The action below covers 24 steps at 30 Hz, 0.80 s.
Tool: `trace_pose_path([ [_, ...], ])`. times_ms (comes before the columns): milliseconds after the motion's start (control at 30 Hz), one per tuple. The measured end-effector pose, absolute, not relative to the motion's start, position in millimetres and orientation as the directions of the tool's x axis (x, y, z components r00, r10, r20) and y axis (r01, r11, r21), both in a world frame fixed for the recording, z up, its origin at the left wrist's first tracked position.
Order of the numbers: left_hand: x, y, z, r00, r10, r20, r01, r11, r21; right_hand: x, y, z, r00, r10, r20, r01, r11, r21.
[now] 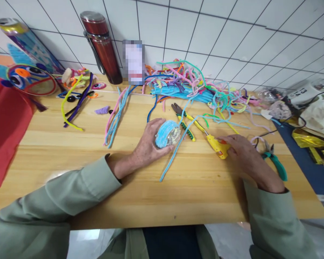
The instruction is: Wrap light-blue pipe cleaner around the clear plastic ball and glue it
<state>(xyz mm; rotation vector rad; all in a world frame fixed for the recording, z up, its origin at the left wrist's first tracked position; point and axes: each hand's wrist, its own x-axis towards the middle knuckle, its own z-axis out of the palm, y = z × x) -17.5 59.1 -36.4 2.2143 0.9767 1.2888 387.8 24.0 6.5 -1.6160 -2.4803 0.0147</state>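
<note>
In my left hand (151, 142) is a rounded clear piece partly wrapped in light-blue pipe cleaner (164, 133), its right side still showing bare and shiny. A loose blue pipe cleaner (175, 153) runs past its right side toward the front of the table. My right hand (239, 149) is closed around a yellow hot glue gun (216, 145), whose nozzle points up and left. Between the hands lie pliers with green and yellow handles (187, 127), close to the nozzle. Cutters with teal handles (277, 163) rest beside my right wrist.
A heap of coloured pipe cleaners (183, 88) lies along the tiled wall. Blue and pink strands (116, 118) are left of my hand. A red thermos (104, 50), a phone-like upright object (134, 63) and a decorated can (29, 43) stand behind. Gold foil (313, 140) is at right.
</note>
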Motion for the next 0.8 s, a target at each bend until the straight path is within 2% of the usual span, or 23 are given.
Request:
trace_pose_path([
  [200, -18, 58, -35, 0.331, 0.717, 0.614, 0.353, -0.697, 0.624, 387, 21, 0, -0.361, 0.926, 0.108, 0.931, 0.364, -0.010],
  [367, -18, 59, -36, 0.341, 0.738, 0.582, 0.350, -0.675, 0.650, 397, 24, -7, -0.339, 0.936, 0.093, 0.941, 0.339, 0.014],
  [633, -17, 60, -38, 0.334, 0.736, 0.588, 0.360, -0.676, 0.643, 399, 23, -2, -0.344, 0.933, 0.106, 0.920, 0.357, -0.163],
  [800, -18, 59, -37, 0.338, 0.740, 0.582, 0.387, -0.673, 0.630, 390, 21, 1, -0.341, 0.936, 0.087, 0.918, 0.352, -0.185],
])
